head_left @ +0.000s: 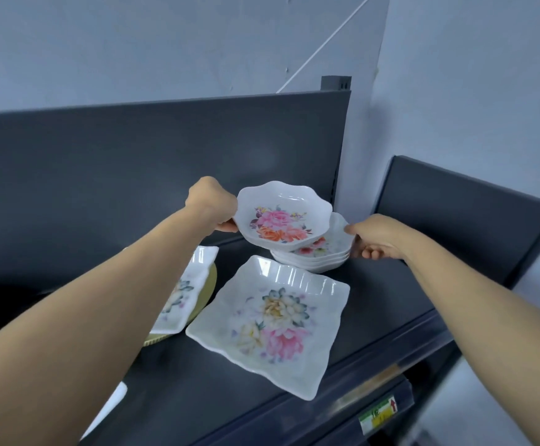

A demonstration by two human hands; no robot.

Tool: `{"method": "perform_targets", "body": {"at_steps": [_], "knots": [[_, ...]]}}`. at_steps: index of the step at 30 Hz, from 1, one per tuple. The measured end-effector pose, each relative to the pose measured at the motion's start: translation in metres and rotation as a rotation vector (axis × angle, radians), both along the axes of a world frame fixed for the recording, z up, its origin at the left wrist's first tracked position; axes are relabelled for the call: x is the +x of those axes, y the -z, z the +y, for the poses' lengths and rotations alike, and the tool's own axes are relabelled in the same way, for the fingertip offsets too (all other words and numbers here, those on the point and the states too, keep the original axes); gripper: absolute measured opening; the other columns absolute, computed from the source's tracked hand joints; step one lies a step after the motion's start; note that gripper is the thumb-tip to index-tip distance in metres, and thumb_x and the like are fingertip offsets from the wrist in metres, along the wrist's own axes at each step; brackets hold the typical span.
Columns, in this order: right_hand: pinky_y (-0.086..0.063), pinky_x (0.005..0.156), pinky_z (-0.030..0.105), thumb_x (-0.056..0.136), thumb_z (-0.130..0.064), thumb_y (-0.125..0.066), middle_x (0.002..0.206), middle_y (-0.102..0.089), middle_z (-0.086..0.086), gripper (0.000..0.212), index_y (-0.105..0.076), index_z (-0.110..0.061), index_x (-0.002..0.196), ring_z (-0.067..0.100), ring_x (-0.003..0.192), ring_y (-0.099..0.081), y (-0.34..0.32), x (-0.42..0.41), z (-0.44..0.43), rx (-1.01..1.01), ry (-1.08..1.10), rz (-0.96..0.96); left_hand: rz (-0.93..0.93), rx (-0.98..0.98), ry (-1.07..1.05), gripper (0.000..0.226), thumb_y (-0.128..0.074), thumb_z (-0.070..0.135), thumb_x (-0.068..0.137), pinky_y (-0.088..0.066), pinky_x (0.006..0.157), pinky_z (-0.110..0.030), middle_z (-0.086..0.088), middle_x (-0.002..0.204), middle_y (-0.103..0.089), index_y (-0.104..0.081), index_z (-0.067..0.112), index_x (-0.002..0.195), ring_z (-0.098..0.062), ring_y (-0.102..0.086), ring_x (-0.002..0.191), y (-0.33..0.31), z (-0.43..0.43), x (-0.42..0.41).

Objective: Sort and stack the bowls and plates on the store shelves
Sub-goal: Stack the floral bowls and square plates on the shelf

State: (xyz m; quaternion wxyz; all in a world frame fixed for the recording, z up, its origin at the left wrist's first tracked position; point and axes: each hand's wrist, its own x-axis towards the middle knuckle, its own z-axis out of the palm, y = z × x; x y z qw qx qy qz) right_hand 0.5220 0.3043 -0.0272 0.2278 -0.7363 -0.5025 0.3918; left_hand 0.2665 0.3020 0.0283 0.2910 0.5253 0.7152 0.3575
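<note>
Head view: holding a scalloped floral bowl (283, 217) aloft at about 12 o'clock of the frame, tilted toward the camera, just above a stack of matching bowls (320, 257) sitting on the dark shelf (374, 304). Left hand (212, 204) pinching the bowl's rim at its 9 o'clock edge, grip clamped on that rim with fingers curling beneath. Right hand (376, 236) steadying the stack at its 3 o'clock side, fingertips touching the upper rim; grip partly curled, not visibly clamped around anything. Lying flat at 6 o'clock of the stack: a square floral plate (270, 323), near the shelf's front edge. Peeking out at 9 o'clock, behind the left forearm: a second square plate (194, 275), resting on a gold-coloured round piece (209, 284).

Judging by the glossy white surface: probably melamine or glazed ware, stiff, fairly light, slick under fingers, and liable to chip or clatter if dropped. Best taken by the rim at opposite sides, thumb on top, fingers under, and lowered level so the scallops nest. Tilted stack worth bracing while seating the bowl.
</note>
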Motion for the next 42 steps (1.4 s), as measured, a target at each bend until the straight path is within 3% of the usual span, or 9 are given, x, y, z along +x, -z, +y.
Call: {"method": "perform_targets", "body": {"at_steps": [4,12,16,19,25,30,34,39,42], "knots": [[-0.028,0.032,0.017,0.099,-0.029,-0.04,0.064,-0.061,0.013,0.04,-0.057,0.006,0.108,0.015,0.043,-0.043,-0.003,0.003,0.005,0.119,0.101,-0.022,-0.042,-0.033,0.001,0.017,-0.048,-0.008,0.084,-0.061,0.075,-0.045,-0.017,0.07,-0.066,-0.052,0.0,0.069,-0.039,-0.073,0.075,0.01,0.004,0.008],[-0.036,0.043,0.021,0.088,-0.013,-0.046,0.063,-0.064,0.012,0.025,-0.065,0.004,0.086,0.017,0.043,-0.049,-0.023,-0.011,-0.006,0.369,0.128,-0.135,-0.097,-0.11,-0.015,0.016,-0.047,-0.007,0.086,-0.06,0.079,-0.043,-0.021,0.074,-0.066,-0.054,-0.001,0.073,-0.039,-0.073,0.079,0.027,0.008,0.018],[-0.038,0.045,0.021,0.085,-0.009,-0.047,0.069,-0.063,0.017,0.018,-0.057,-0.003,0.072,0.02,0.045,-0.048,-0.03,-0.023,-0.018,0.427,0.085,-0.147,-0.084,-0.129,-0.013,0.02,-0.047,-0.006,0.089,-0.059,0.082,-0.044,-0.018,0.068,-0.064,-0.051,0.001,0.07,-0.037,-0.07,0.075,0.033,0.01,0.02],[-0.035,0.046,0.021,0.087,-0.014,-0.052,0.067,-0.061,0.015,0.018,-0.059,-0.003,0.074,0.021,0.047,-0.045,-0.036,-0.036,-0.028,0.389,-0.03,-0.163,-0.051,-0.149,0.019,0.023,-0.053,0.001,0.092,-0.06,0.078,-0.04,-0.012,0.054,-0.061,-0.05,0.002,0.07,-0.028,-0.064,0.058,0.036,0.007,0.016],[-0.039,0.049,0.022,0.087,-0.024,-0.059,0.064,-0.064,0.01,0.028,-0.059,-0.003,0.069,0.017,0.043,-0.045,-0.035,-0.06,-0.041,0.13,-0.326,-0.4,0.069,-0.136,0.067,0.022,-0.06,0.013,0.091,-0.06,0.077,-0.036,-0.011,0.063,-0.058,-0.054,0.002,0.073,-0.025,-0.058,0.05,0.032,-0.011,-0.006],[-0.042,0.044,0.02,0.089,-0.028,-0.06,0.071,-0.063,0.007,0.026,-0.058,-0.007,0.073,0.015,0.052,-0.055,-0.03,-0.074,-0.051,0.044,-0.39,-0.538,0.178,-0.151,0.082,0.028,-0.057,0.008,0.089,-0.049,0.056,-0.025,-0.009,0.06,-0.054,-0.048,0.008,0.062,-0.025,-0.052,0.048,0.024,-0.034,-0.043],[-0.043,0.047,0.021,0.087,-0.024,-0.061,0.066,-0.062,0.008,0.026,-0.056,-0.007,0.067,0.017,0.051,-0.054,-0.035,-0.094,-0.063,0.089,-0.391,-0.514,0.198,-0.132,0.081,0.007,-0.057,0.006,0.089,-0.057,0.074,-0.033,-0.01,0.074,-0.06,-0.058,0.004,0.082,-0.028,-0.06,0.065,0.019,-0.059,-0.078],[-0.044,0.049,0.021,0.087,-0.026,-0.06,0.065,-0.065,0.006,0.029,-0.058,-0.006,0.067,0.017,0.051,-0.056,-0.043,-0.157,-0.076,0.195,-0.492,-0.395,0.27,-0.121,0.024,0.02,-0.059,0.005,0.089,-0.056,0.089,-0.041,-0.016,0.09,-0.068,-0.066,-0.008,0.102,-0.031,-0.066,0.077,0.01,-0.091,-0.128],[-0.042,0.045,0.021,0.087,-0.025,-0.061,0.07,-0.066,0.012,0.026,-0.059,-0.003,0.074,0.02,0.051,-0.054,-0.04,-0.204,-0.078,0.156,-0.545,-0.276,0.362,-0.147,0.01,0.014,-0.06,0.007,0.088,-0.056,0.083,-0.038,-0.008,0.064,-0.069,-0.067,-0.003,0.094,-0.025,-0.064,0.065,0.008,-0.112,-0.158]]}}
